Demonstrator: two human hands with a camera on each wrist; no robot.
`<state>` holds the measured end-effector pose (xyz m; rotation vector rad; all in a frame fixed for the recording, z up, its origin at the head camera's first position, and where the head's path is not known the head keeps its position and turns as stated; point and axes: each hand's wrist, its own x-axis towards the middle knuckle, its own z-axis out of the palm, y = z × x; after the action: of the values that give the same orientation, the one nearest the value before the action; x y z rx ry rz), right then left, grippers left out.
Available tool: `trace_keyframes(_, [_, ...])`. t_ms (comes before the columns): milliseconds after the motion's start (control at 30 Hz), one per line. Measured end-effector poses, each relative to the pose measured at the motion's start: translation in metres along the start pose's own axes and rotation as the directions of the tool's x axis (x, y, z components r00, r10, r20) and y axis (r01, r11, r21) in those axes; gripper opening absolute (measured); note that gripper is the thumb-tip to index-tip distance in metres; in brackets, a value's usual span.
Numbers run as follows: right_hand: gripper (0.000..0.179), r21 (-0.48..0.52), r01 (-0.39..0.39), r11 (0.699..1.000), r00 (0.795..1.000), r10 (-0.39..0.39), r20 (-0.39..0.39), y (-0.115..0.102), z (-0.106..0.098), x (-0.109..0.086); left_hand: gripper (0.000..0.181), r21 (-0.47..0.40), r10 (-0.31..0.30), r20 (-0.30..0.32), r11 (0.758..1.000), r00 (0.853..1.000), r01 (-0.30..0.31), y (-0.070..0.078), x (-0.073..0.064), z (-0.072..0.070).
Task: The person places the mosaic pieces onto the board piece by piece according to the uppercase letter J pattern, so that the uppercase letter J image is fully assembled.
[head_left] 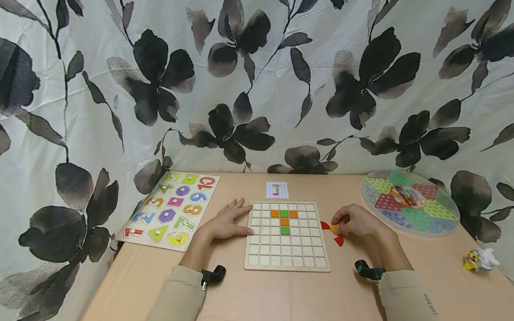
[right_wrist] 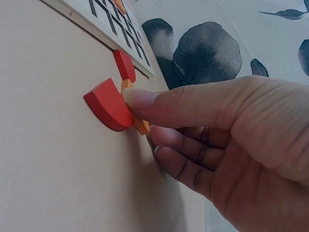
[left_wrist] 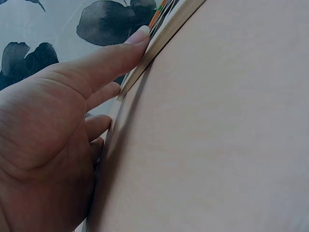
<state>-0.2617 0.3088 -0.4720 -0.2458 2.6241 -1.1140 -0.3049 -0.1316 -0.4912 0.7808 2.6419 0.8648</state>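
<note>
A square white grid board (head_left: 288,271) with a wooden edge lies before me, bearing orange and green square tiles (head_left: 284,222) in a T-like arrangement near its top. My left hand (head_left: 225,222) rests at the board's left side with fingers extended, its thumb against the edge in the left wrist view. Off the board's right side, my right hand (head_left: 360,223) pinches a small orange block (right_wrist: 142,126) between thumb and fingers. Two red pieces with curved sides lie beside that block: a larger-looking one (right_wrist: 108,106) nearer the wrist camera and another (right_wrist: 124,65) near the board.
Behind the board lies a small card (head_left: 269,194) with a coloured grid pattern. A number-and-shape puzzle board (head_left: 155,219) is at the left. To the right stands a round, colourful star-patterned game board (head_left: 409,208), with a small toy figure (head_left: 480,259) near the table's right edge.
</note>
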Motion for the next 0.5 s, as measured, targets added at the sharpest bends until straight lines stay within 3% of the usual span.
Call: trace_keyframes(500, [0.021,-0.039,0.031,0.999,1.0,-0.031,0.004,0.002,-0.0008,0.0013,0.088,-0.001,-0.005,0.003,1.0,1.0,0.005,0.0,-0.0004,0.0001])
